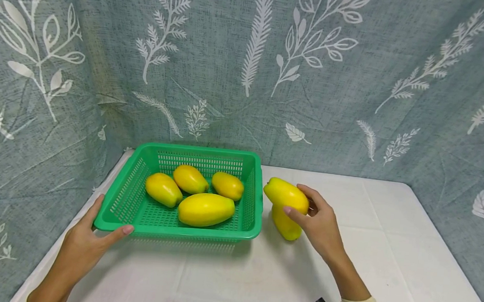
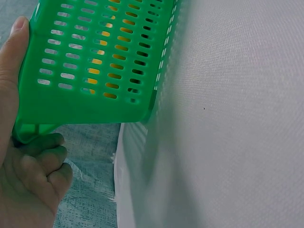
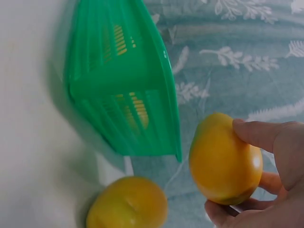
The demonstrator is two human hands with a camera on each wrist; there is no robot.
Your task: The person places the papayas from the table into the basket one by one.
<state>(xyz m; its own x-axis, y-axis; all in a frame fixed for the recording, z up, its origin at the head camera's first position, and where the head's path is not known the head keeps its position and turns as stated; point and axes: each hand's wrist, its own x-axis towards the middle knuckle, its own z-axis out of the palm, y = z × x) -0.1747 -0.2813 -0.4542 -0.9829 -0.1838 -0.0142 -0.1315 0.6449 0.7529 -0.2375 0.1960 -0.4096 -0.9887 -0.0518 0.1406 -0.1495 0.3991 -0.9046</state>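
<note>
My left hand grips the near left corner of a green plastic basket, thumb along the front rim. In the left wrist view, its fingers curl below the basket's rim. Four yellow papayas would be too exact a tally, so several papayas lie inside the basket. Right of the basket, my right hand holds a yellow papaya between thumb and fingers, raised off the table. Below it another papaya rests on the cloth, partly hidden by the held one in the head view.
A white cloth covers the table. Grey-green curtains with white leaf prints hang behind it and at both sides. The basket's right wall stands close to the held papaya.
</note>
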